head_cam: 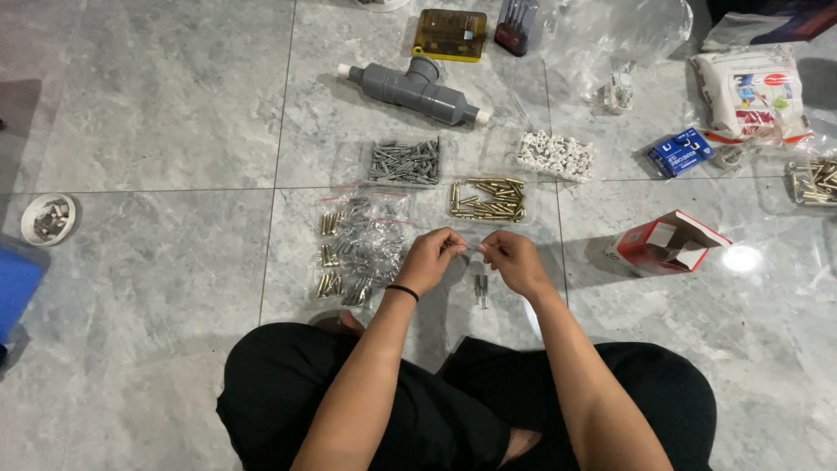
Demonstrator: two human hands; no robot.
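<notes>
Grey tiled floor (157, 131), grey pipe tee (410, 85), bagged screws (362, 247), red carton (667, 242)

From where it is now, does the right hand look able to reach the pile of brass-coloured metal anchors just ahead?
Probably yes. The right hand sits just short of the pile of brass-coloured metal anchors, with only bare grey tile floor between. Its fingers are pinching a small clear item shared with the left hand, though.

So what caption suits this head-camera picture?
Seated on grey tiles, left hand and right hand pinch a small grey plug between them.
</notes>
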